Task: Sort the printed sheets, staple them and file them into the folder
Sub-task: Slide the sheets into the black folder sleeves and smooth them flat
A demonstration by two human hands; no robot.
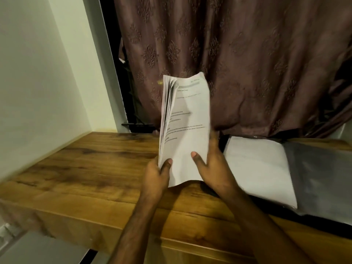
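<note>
A stack of printed sheets (185,128) stands nearly upright above the wooden table (91,168), its left edges fanned apart. My left hand (157,174) grips the stack's lower left corner, thumb on the front page. My right hand (211,164) holds the lower right edge, thumb on the front and fingers behind. To the right an open dark folder (320,178) lies flat on the table, with a white sheet (257,168) in its clear sleeve. No stapler is in view.
A brown patterned curtain (247,63) hangs right behind the table. A pale wall (38,73) closes off the left side. The table's front edge runs below my forearms, with grey floor (43,250) at the lower left.
</note>
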